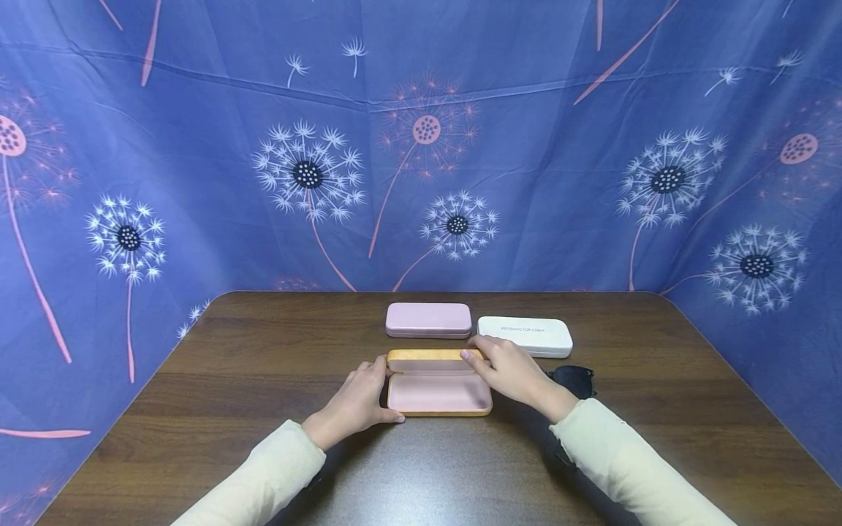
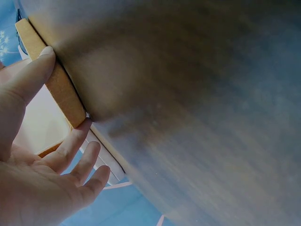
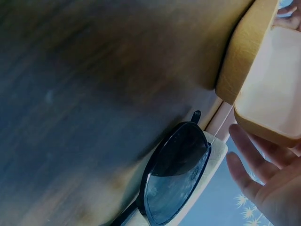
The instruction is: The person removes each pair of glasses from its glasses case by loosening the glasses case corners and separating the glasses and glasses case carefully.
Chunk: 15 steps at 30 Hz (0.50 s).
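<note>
A yellow-orange glasses case point(image 1: 439, 394) with a pale pink lining stands with its lid up on the table, and nothing lies in it. My left hand point(image 1: 355, 398) grips its left end, thumb at the front wall and forefinger towards the back corner. In the left wrist view, that thumb lies on the front wall of the case point(image 2: 66, 92), the other fingers spread. The right hand point(image 1: 516, 369) holds the raised lid at its right end, thumb on the lid's edge and fingers behind. Black sunglasses point(image 3: 176, 174) lie beside the right wrist, partly hidden by it in the head view.
Behind the open case, a closed lilac glasses case point(image 1: 428, 320) lies on the brown wooden table point(image 1: 263, 343). To its right is a closed white case point(image 1: 526, 334) with lettering on its lid. A blue cloth point(image 1: 539, 146) with dandelion prints hangs behind the table.
</note>
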Each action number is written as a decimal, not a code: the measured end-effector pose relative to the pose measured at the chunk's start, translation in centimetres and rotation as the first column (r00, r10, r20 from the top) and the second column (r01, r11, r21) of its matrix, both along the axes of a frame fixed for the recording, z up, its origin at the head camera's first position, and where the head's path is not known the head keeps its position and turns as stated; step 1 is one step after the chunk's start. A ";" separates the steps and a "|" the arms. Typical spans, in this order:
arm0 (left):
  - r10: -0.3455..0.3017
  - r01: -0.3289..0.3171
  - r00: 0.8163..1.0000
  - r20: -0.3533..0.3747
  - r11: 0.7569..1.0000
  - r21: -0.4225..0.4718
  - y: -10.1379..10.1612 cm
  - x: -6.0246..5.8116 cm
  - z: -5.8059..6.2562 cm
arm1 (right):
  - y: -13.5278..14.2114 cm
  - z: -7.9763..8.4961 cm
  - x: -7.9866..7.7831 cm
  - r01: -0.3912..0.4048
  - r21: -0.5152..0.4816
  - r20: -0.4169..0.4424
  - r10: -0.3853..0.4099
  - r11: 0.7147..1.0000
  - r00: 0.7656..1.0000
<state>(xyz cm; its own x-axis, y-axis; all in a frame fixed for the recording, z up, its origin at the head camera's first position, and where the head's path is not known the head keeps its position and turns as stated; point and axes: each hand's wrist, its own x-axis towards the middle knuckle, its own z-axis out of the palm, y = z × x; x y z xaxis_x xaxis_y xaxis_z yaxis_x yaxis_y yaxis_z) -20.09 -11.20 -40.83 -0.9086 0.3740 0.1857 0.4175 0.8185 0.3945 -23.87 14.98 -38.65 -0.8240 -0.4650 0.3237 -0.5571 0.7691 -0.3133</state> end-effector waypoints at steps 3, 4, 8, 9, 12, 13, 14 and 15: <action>-0.003 0.003 1.000 -0.010 1.000 0.005 0.0 0.0 -0.1 | 0.1 0.0 -0.2 -0.020 -0.035 0.063 0.022 0.999 0.998; -0.004 0.004 1.000 -0.012 1.000 0.007 0.0 0.1 -0.1 | 0.1 0.0 -0.3 -0.028 -0.050 0.086 0.032 0.998 0.996; -0.004 0.004 1.000 -0.018 1.000 0.007 0.0 0.1 -0.1 | 0.3 0.0 -0.8 -0.060 -0.104 0.179 0.078 0.993 0.981; -0.004 0.004 1.000 -0.018 1.000 0.007 0.0 0.1 -0.1 | 0.4 0.0 -0.9 -0.067 -0.111 0.196 0.088 0.992 0.977; -0.002 0.002 1.000 -0.012 1.000 0.009 0.0 0.0 -0.1 | 0.5 0.2 -1.1 -0.074 -0.118 0.253 0.102 0.990 0.962; -0.002 0.002 1.000 -0.009 1.000 0.009 0.0 0.0 -0.1 | 0.6 0.2 -1.2 -0.075 -0.119 0.270 0.105 0.990 0.957; -0.002 0.002 1.000 -0.006 1.000 0.010 0.0 0.0 -0.1 | 0.6 0.3 -1.2 -0.076 -0.120 0.295 0.108 0.990 0.949; -0.001 0.001 1.000 -0.006 1.000 0.011 0.0 0.0 -0.1 | 0.7 0.4 -1.3 -0.076 -0.118 0.318 0.110 0.990 0.942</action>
<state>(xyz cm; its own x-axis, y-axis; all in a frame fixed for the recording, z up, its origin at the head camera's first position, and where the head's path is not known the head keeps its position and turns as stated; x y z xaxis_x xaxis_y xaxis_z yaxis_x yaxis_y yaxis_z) -20.12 -11.24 -40.97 -0.9071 0.3730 0.1949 0.4208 0.8136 0.4013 -25.16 15.69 -38.24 -0.8467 -0.5231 0.0972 -0.4803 0.6728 -0.5627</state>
